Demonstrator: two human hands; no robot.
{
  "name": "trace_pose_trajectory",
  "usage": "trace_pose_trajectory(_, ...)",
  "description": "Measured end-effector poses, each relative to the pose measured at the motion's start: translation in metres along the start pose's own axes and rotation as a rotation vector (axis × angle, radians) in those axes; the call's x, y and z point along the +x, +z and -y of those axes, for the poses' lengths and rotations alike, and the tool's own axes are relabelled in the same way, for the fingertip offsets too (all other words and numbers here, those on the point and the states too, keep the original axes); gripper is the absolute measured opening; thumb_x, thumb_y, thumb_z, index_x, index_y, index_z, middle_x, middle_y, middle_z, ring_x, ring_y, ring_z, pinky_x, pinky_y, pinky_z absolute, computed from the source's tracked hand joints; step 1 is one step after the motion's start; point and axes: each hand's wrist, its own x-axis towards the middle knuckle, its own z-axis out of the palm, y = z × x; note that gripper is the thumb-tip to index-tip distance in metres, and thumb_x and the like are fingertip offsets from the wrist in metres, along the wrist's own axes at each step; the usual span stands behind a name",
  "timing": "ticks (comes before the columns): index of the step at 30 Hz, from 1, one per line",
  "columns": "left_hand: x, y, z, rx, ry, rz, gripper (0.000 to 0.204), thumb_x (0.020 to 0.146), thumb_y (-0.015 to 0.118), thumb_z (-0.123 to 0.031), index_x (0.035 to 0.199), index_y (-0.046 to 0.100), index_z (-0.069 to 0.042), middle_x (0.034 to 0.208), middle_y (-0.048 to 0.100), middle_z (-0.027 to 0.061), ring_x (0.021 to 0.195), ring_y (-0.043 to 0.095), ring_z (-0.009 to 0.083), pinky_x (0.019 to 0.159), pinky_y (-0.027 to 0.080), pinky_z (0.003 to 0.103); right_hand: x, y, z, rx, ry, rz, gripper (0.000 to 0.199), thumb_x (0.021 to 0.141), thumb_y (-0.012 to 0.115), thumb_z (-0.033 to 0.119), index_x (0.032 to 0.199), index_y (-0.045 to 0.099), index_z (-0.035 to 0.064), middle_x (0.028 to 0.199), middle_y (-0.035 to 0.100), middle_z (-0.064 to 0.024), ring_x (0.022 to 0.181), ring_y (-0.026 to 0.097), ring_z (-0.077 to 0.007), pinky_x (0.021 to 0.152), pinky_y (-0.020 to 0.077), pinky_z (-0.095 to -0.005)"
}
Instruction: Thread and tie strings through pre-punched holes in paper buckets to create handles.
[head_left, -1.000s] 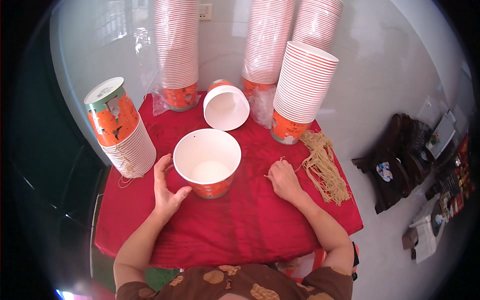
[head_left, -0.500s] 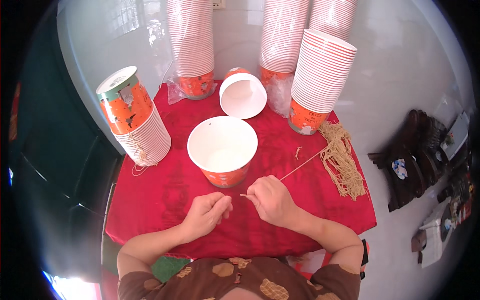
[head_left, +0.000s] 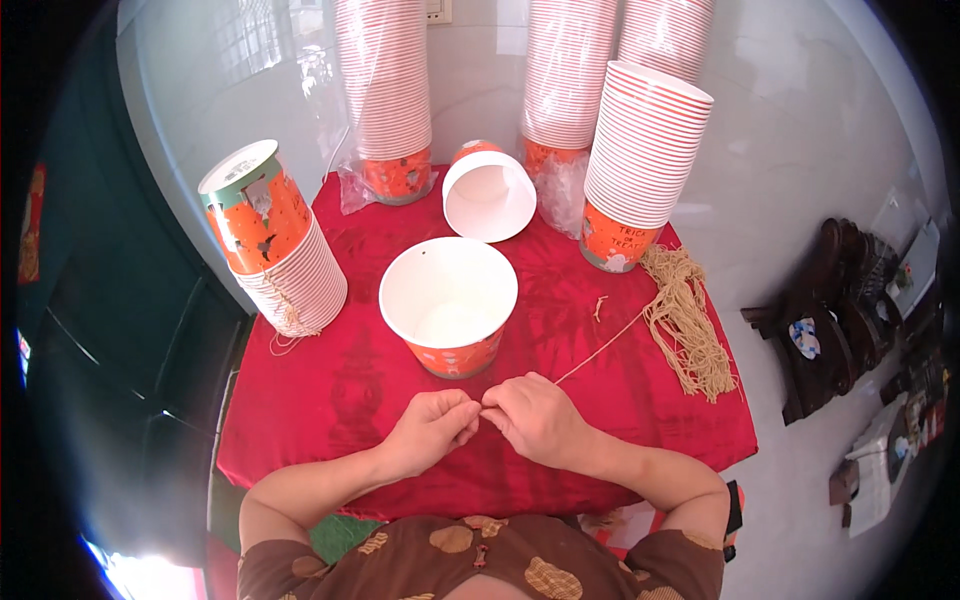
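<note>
The right hand (head_left: 542,422) is clamping twine (head_left: 600,348) from the beige hank (head_left: 690,330), the left hand (head_left: 430,432) is meeting it, fingertips together, hold unclear, and the open paper bucket (head_left: 449,300) is standing unstrung just beyond, the inverted bucket stack (head_left: 268,230) already bearing twine.

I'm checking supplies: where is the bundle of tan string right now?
In the head view, the bundle of tan string lies along the right edge of the red tablecloth, near the front upright bucket stack.
</note>
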Motion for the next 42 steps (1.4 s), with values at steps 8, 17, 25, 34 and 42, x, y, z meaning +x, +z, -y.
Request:
trace_pose_trajectory(8,-0.004,-0.01,0.004,0.161,0.008,0.009,0.019,0.101,0.051,-0.017,0.089,0.058,-0.005,0.073,0.057,-0.0021,0.059,0.048,0.0039,0.05,0.038,0.02,-0.007,0.004,0.002,0.182,0.142,0.098,0.014,0.085,0.066,0.011,0.081,0.054,0.0046,0.067,0.058,-0.0111,0.062,0.06,-0.0295,0.059,0.0454,-0.0401)
trace_pose_trajectory(17,-0.01,-0.015,-0.007,0.254,0.28,-0.179,0.008,0.094,0.061,-0.005,0.101,0.059,-0.001,0.083,0.059,-0.0015,0.069,0.051,0.0016,0.057,0.044,0.021,0.0,-0.001,-0.005,0.126,0.243,-0.072,0.019,0.076,0.068,0.004,0.072,0.05,0.0067,0.059,0.055,-0.0096,0.052,0.058,-0.0288,0.049,0.0445,-0.0401)
trace_pose_trajectory(25,0.001,-0.018,-0.03,0.993,0.875,-0.509,0.027,0.079,0.069,0.004,0.103,0.058,0.0,0.078,0.057,0.0108,0.06,0.06,0.0194,0.05,0.048,0.031,0.014,0.003,-0.018,0.083,0.29,-0.161,0.019,0.075,0.068,0.002,0.072,0.049,0.0054,0.059,0.056,-0.0106,0.052,0.059,-0.0287,0.047,0.0452,-0.0402)
trace_pose_trajectory(34,0.006,-0.024,-0.041,1.041,0.814,-0.548,0.028,0.079,0.068,0.005,0.104,0.058,-0.001,0.077,0.056,0.0109,0.059,0.059,0.0214,0.049,0.048,0.033,0.021,0.009,-0.022,0.092,0.312,-0.159,0.018,0.076,0.066,0.001,0.071,0.049,0.0041,0.059,0.057,-0.0115,0.052,0.061,-0.0289,0.047,0.0467,-0.0398)
trace_pose_trajectory(42,0.016,-0.029,-0.078,1.131,0.858,-0.498,0.021,0.079,0.067,0.005,0.098,0.06,0.001,0.09,0.059,0.0143,0.068,0.063,0.0285,0.056,0.052,0.036,0.026,0.011,-0.024,0.091,0.312,-0.144,0.018,0.077,0.067,0.002,0.072,0.049,0.0047,0.058,0.057,-0.0116,0.051,0.061,-0.028,0.046,0.0465,-0.0401)
